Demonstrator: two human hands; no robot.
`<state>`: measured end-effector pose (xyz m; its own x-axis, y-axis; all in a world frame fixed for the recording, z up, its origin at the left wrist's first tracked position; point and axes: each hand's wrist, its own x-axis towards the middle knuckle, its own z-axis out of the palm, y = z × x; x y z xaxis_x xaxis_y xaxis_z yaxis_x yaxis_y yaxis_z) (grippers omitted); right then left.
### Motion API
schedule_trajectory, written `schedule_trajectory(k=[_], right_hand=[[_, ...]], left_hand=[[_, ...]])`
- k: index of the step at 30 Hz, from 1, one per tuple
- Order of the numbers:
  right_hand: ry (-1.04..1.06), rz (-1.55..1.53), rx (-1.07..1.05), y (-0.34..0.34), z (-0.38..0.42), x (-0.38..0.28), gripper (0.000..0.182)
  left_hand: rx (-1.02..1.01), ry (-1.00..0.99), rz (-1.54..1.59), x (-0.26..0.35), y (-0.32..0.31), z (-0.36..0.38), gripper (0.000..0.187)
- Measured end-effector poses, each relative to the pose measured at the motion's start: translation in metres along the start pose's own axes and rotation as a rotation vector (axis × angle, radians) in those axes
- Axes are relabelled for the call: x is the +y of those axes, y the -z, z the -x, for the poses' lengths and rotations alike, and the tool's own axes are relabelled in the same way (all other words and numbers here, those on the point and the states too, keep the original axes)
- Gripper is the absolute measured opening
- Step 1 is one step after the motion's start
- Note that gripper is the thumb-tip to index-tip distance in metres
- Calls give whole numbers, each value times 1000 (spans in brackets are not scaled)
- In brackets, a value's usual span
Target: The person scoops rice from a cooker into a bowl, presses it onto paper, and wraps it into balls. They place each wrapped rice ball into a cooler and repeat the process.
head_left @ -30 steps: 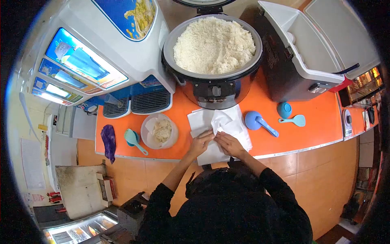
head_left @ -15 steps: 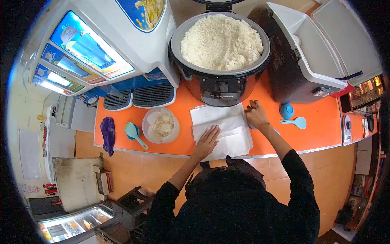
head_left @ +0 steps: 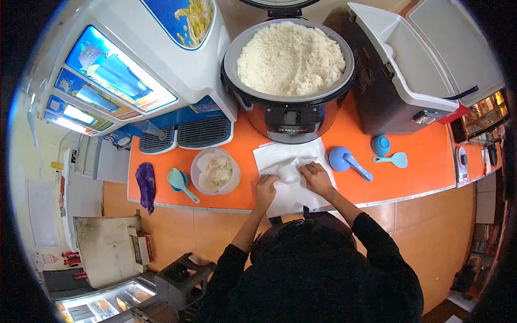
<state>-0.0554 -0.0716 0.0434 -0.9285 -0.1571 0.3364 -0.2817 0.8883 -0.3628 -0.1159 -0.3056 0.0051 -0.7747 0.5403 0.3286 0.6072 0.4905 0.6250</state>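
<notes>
In front of me on the orange counter lies a stack of white paper sheets (head_left: 266, 157). My left hand (head_left: 265, 192) is closed on the left edge of the top paper sheet (head_left: 288, 173). Its right edge is pinched in my right hand (head_left: 318, 179), and the sheet bulges up between the two. Right of the stack is a blue scoop (head_left: 340, 159) with its handle pointing toward me. To the left stands a plastic bowl (head_left: 233, 180) holding paper and some cooked rice (head_left: 218, 171).
A large rice cooker (head_left: 293, 121), open and heaped with rice, stands behind the paper. A drink dispenser (head_left: 199, 75) is at left, an open cooler box (head_left: 371, 81) at right. A teal cup (head_left: 380, 145), rice paddles (head_left: 398, 159) (head_left: 180, 177) and a purple cloth (head_left: 145, 185) lie about.
My left hand has gone from lying flat on the paper to gripping its edge. My right hand has moved left onto the sheet, uncovering the blue scoop. The sheet is now raised.
</notes>
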Motion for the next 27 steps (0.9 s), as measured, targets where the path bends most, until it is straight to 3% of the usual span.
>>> schedule_trajectory(k=[3,4,5,6,8,10,12,13,14,16,18,19,21,22,24,25,26,27], right_hand=[[-133,-44,-24,-8,-11,6,32],[-198,-61,-56,-13,-13,10,36],[-304,-66,-251,-9,-21,13,48],[-317,-68,-246,-3,-27,9,48],[-283,111,-224,7,-43,2,58],[-241,179,-194,8,-60,5,58],[7,304,-366,5,-74,4,40],[-124,252,-535,4,-76,0,24],[-152,249,-518,1,-69,2,24],[-81,208,-291,-14,-42,4,19],[-98,185,-298,-25,-14,2,26],[-88,215,-166,-34,-2,1,32],[-153,109,-2,-42,11,-10,50],[-163,108,3,-40,13,-13,50],[-210,-75,113,-29,14,-23,57],[-313,-223,36,-24,14,-27,66],[-319,-218,46,-22,15,-28,66],[-313,-221,137,-21,15,-28,71]], left_hand=[[-20,70,123,7,6,-11,26],[62,223,200,20,7,-18,27],[145,374,278,30,11,-29,29],[132,368,278,32,14,-35,29],[87,165,-205,36,18,-50,37],[-35,125,-344,40,21,-65,32],[-157,80,-486,43,16,-64,28],[-225,162,-527,49,12,-58,25],[-299,229,-571,50,8,-54,24],[-259,135,-581,34,-2,-37,18],[-243,210,-434,42,1,-24,26],[-253,195,-438,42,-3,-17,26],[-30,60,-441,38,-18,4,46],[-37,51,-442,43,-27,9,46],[1,305,-125,65,-32,10,63],[-43,578,242,70,-29,0,66],[-48,567,242,69,-24,-5,66],[22,786,759,66,-17,-11,63]])
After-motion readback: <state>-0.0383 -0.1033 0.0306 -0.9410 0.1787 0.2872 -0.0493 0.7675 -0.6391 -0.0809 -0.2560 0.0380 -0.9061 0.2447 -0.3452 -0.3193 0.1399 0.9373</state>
